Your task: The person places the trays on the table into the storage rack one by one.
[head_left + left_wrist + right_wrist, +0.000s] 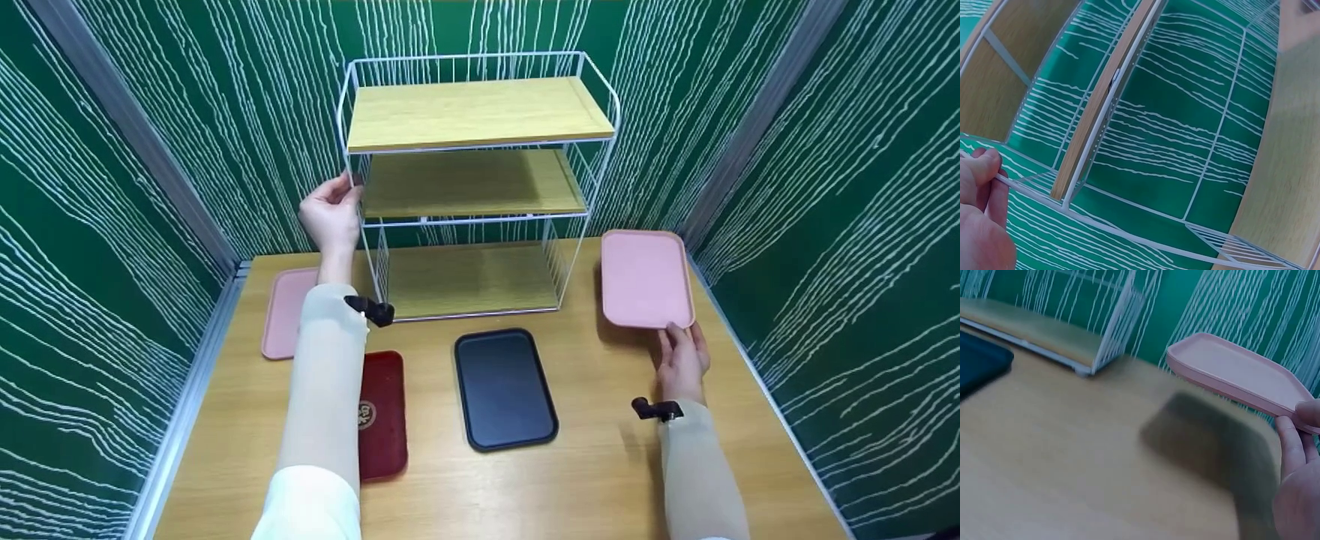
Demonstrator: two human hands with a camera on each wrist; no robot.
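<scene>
A white wire rack with three wooden shelves [480, 112] stands at the back of the table. My left hand [334, 214] grips its left front upright; in the left wrist view the thumb and fingers [988, 169] pinch the thin white rod. On the right, my right hand [684, 360] holds a pink tray [646, 277] by its near edge, thumb on top and fingers below. The right wrist view shows that pink tray [1241, 374] raised off the table, its shadow beneath. Part of the right hand [1303, 478] is cut off there.
A black tray [506, 390] lies in front of the rack. To its left lies a dark red tray [384, 420], partly behind my left sleeve. Another pink tray [285, 319] lies at the table's left. Green walls with white streaks [840, 225] enclose the table [570, 487].
</scene>
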